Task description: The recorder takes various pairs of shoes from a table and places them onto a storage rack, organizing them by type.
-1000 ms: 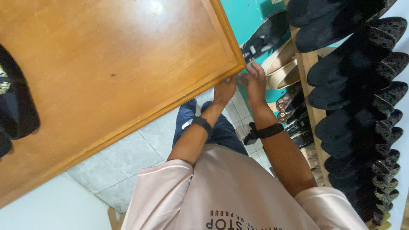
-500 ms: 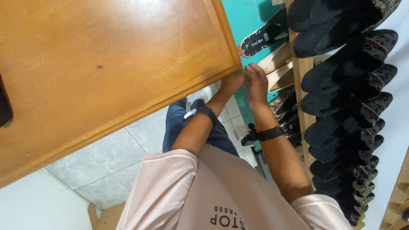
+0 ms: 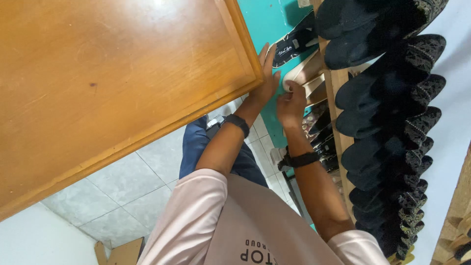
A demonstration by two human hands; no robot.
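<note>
Beige shoe [image 3: 304, 73] was pinched by the right hand [image 3: 290, 104]'s closed fingers; the left hand [image 3: 267, 78], fingers spread, was pressed beside it.

The shoe rack [image 3: 338, 93] is taken as landmark: a sandal [image 3: 294, 41] and a pale shoe [image 3: 306, 73] lie just left of it, dark slippers [image 3: 387, 113] stacked to its right. Both hands [image 3: 289, 103] are held left of the rack at the pale shoe, the wooden door [image 3: 113, 83] farther left.

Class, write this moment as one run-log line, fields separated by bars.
left hand: flat against teal wall | right hand: pinching beige shoe | nearby: wooden door, rack of dark shoes
</note>
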